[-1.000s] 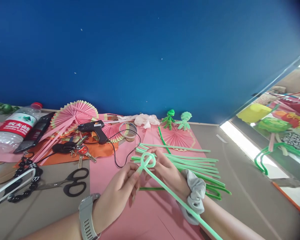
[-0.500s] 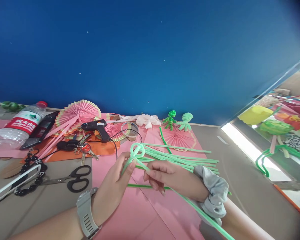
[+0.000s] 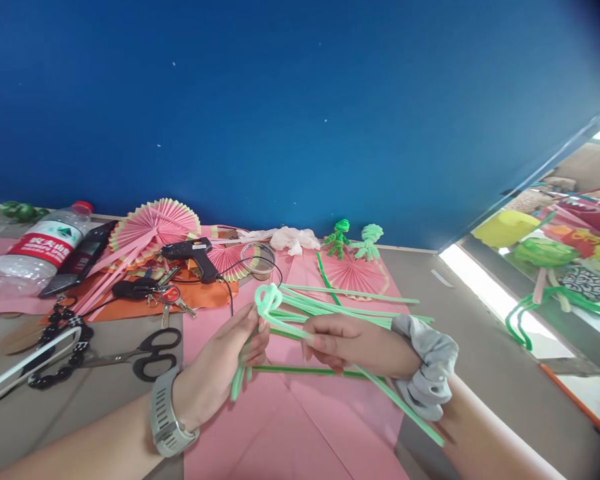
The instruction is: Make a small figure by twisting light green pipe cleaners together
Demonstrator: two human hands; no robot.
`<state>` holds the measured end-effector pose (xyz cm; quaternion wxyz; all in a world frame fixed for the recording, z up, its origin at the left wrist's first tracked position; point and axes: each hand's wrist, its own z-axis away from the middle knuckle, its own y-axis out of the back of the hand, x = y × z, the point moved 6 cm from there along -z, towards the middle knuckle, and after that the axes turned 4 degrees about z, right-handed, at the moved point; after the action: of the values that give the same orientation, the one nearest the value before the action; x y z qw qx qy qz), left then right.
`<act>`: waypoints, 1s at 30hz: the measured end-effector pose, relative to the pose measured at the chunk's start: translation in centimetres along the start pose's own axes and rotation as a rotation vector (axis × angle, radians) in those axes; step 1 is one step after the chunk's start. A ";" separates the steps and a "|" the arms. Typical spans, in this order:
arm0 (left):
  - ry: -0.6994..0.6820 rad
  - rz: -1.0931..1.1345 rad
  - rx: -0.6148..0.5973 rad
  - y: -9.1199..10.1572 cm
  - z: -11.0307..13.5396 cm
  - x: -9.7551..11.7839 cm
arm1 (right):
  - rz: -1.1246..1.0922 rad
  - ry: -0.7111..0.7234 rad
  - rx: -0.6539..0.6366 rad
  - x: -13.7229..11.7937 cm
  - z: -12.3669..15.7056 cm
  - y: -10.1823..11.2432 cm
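My left hand (image 3: 237, 347) pinches light green pipe cleaners bent into a looped knot (image 3: 269, 299) that stands above its thumb and fingertips. Short green ends hang out below that palm. My right hand (image 3: 343, 340) is closed on a long tail of pipe cleaner leading from the knot; the tail (image 3: 400, 403) comes out under the wrist toward the lower right. Behind the hands, a bundle of loose light green pipe cleaners (image 3: 325, 301) lies on pink paper (image 3: 290, 427). One darker green pipe cleaner (image 3: 300, 371) lies nearer me.
At left lie black-handled scissors (image 3: 155, 353), keys (image 3: 173, 300), a beaded bracelet (image 3: 60, 373) and a plastic bottle (image 3: 40, 247). A glue gun (image 3: 195, 253), pink paper fans (image 3: 155, 227) and two small green pipe-cleaner figures (image 3: 370, 241) stand toward the blue wall (image 3: 290, 120).
My right hand has moved slightly right, drawing the tail out straighter. The loops have turned and look more bunched, and my left hand has rotated, showing short ends below it.
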<state>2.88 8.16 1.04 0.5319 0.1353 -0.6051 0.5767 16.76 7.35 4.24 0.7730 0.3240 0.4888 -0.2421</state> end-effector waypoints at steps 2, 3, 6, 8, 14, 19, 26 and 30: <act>0.040 0.003 -0.055 -0.3 0.2 0.1 | -0.038 -0.007 0.033 0.1 0.0 0.2; 0.060 -0.036 -0.091 -0.6 0.4 0.3 | -0.047 -0.009 0.045 0.1 0.0 0.3; 0.093 -0.274 -0.218 -1.7 1.1 1.0 | -0.034 -0.006 0.040 0.3 0.0 0.9; 0.083 -0.455 -0.282 -2.4 1.6 1.5 | -0.010 -0.006 0.035 0.5 0.0 1.5; 0.025 -1.093 -0.358 -3.4 2.5 1.2 | 0.223 0.030 0.054 0.2 0.0 2.6; 0.016 -1.318 -0.305 -2.9 2.5 0.4 | 0.416 -0.009 0.172 -0.9 0.3 2.2; -0.078 -1.276 -0.221 -1.9 1.9 -0.2 | 0.756 -0.017 0.344 -4.0 1.7 0.3; -0.162 -1.163 -0.122 -1.9 1.4 0.5 | 0.916 0.059 0.411 -5.4 2.3 -1.5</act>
<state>3.42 6.62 2.85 0.7197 0.4575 -0.5025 0.1423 14.88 4.94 9.50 0.7058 0.6577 0.2601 0.0401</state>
